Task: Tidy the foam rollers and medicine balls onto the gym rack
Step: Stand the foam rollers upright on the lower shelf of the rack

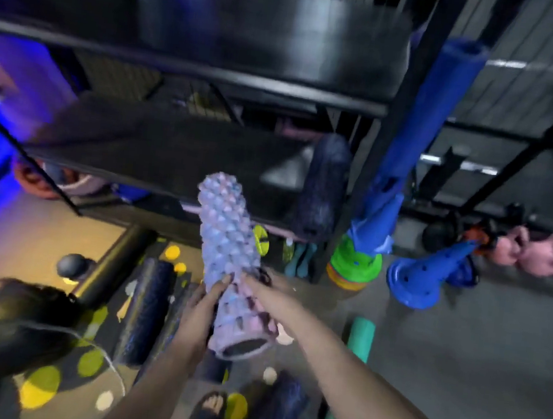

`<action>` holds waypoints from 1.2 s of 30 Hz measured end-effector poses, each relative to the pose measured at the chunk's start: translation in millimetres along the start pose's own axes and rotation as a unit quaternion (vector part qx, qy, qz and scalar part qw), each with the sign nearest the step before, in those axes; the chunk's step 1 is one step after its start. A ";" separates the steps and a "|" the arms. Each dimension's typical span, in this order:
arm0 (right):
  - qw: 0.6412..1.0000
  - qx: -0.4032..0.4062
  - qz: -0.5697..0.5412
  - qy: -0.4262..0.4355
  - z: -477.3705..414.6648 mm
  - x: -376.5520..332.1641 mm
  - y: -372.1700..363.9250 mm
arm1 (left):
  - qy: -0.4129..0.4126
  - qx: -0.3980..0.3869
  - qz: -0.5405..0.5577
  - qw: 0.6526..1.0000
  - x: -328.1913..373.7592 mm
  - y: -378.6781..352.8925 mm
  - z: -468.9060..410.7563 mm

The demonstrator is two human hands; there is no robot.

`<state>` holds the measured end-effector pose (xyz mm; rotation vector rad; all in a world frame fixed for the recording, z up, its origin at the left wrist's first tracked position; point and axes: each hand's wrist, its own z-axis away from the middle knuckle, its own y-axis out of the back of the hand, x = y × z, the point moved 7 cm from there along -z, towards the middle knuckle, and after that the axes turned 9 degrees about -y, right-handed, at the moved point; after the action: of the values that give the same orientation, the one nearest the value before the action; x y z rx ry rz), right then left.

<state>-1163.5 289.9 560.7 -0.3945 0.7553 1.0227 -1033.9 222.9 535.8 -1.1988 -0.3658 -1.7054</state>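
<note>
I hold a knobbly lilac-and-blue foam roller (229,248) with both hands, its far end pointing up toward the black gym rack (157,158). My left hand (203,311) grips its lower left side. My right hand (267,294) grips its right side. A dark textured roller (323,183) stands on the rack's middle shelf at the right end. More dark rollers (148,312) lie on the floor below my hands, another (274,409) near my foot. A green roller (358,342) lies right of my arm. A dark ball (72,265) rests on the floor at left.
A tall blue padded pole (430,113) leans by the rack's right post above stacked green cones (355,263). A blue cone (425,278) lies on its side. Pink kettlebells (539,253) sit at far right. Yellow spots mark the floor mat.
</note>
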 end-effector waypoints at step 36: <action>0.847 0.405 0.303 0.166 62.8 -342.5 210.1 | -0.244 0.005 -0.413 0.878 367.7 -310.1 -212.0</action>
<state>-1427.7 218.7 861.5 0.4540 1.6043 1.1137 -1420.9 23.7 830.5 -1.5899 -1.3505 -2.0551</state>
